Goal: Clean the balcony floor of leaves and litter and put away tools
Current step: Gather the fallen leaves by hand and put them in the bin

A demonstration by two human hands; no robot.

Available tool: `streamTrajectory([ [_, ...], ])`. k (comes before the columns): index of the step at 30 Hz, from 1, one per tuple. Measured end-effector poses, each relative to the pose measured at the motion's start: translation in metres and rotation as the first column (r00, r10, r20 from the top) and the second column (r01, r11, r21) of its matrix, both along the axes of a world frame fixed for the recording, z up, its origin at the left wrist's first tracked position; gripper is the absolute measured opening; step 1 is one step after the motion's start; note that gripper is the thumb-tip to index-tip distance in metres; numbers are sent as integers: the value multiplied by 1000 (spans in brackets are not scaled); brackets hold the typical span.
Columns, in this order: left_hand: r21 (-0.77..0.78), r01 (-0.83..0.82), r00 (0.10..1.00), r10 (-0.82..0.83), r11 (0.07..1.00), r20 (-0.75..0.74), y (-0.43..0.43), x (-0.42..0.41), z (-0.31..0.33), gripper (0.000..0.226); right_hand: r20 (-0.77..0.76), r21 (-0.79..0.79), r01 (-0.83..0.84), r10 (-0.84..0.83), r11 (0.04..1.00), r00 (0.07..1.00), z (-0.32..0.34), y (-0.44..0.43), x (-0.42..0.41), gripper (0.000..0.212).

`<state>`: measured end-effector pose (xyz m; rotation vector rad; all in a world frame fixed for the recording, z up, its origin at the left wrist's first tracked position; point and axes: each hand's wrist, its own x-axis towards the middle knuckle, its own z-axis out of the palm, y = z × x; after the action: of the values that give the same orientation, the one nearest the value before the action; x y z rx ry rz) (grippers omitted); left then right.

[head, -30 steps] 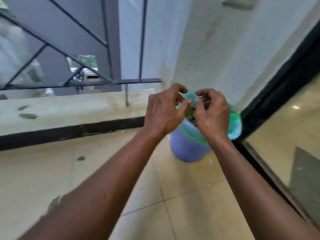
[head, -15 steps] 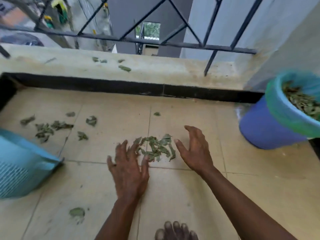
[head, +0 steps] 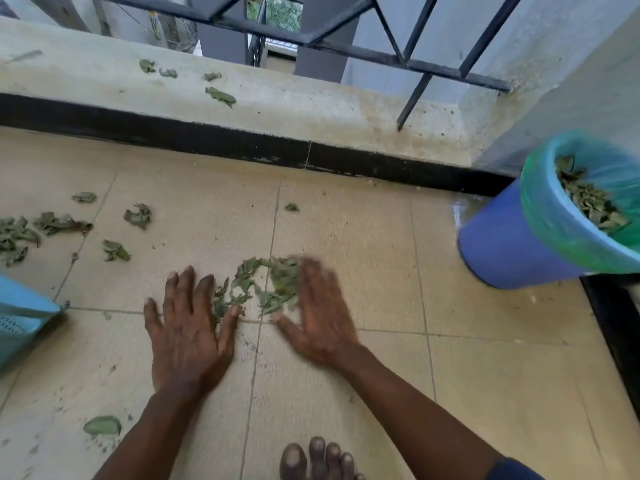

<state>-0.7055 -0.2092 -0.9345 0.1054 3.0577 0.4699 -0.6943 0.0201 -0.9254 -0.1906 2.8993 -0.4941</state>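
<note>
Beige tile makes up the floor (head: pixel 349 233), and a pile (head: pixel 258 289) of green leaves lies at its middle, across a grout line. The left hand (head: pixel 188 336) rests palm down on the tile at the pile's left edge. Its fingers are straight and spread wide, its thumb tip touches the nearest leaves, and it grips nothing. The right hand (head: pixel 320 318) is at the pile's right side and is blurred. Its fingers look straight and fairly close together, laid over the pile's right edge, with the thumb stretched toward the left hand. The pile sits between the two hands.

Loose leaves (head: pixel 52 225) lie scattered on the floor at far left, well apart from the pile. A single leaf (head: pixel 102 426) lies near-left, beside the left forearm. A blue basket (head: pixel 20 320) is cut off by the left edge.

On the right stands a blue bin (head: pixel 509 251) with a green liner (head: pixel 550 220) folded over its rim. It holds a heap of dry leaves and is well apart from both hands, close to the wall corner. Beyond the floor runs a black skirting (head: pixel 207 140), then a concrete ledge (head: pixel 311 109) carrying a few leaves, under a dark railing (head: pixel 398 58). Bare toes (head: pixel 318 457) show at the near edge, and a dark blue sleeve (head: pixel 514 471) shows at near right.
</note>
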Motion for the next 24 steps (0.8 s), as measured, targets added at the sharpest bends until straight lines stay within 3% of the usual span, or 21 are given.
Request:
streamTrajectory([
  [2,-4,-10,1000,10,1000,-4,1,-2,1,77,-45,-72,-161,158,984,986,5,-2,-15,91],
  [4,-24,-7,1000,7,1000,11,2,-3,1,77,-158,-92,57,-71,994,985,9,14,-31,88],
  [7,-34,-19,1000,19,999,22,2,-3,0,81,-122,-36,507,-508,861,853,10,59,-55,93],
  [10,-48,-29,999,30,998,25,3,-5,-1,84,7,5,575,-575,818,818,6,86,-78,97],
  [14,-44,-37,999,37,998,17,3,-6,-5,84,5,9,394,-394,919,919,0,64,-123,94],
  [17,-65,-27,999,28,998,24,2,-10,-5,81,-1,84,110,-110,990,994,1,36,-150,89],
  [19,-64,-31,999,33,997,33,2,-9,-3,80,11,82,-167,167,982,986,3,9,-144,85],
  [21,-38,-40,998,42,998,40,2,-8,-1,78,32,56,-399,397,915,917,4,-14,-121,85],
  [23,-5,-43,999,43,999,29,2,-10,0,77,2,33,-466,466,884,885,4,-24,-93,84],
  [24,8,-45,999,45,999,8,0,-9,0,76,-48,42,-418,420,908,906,4,-27,-77,82],
])
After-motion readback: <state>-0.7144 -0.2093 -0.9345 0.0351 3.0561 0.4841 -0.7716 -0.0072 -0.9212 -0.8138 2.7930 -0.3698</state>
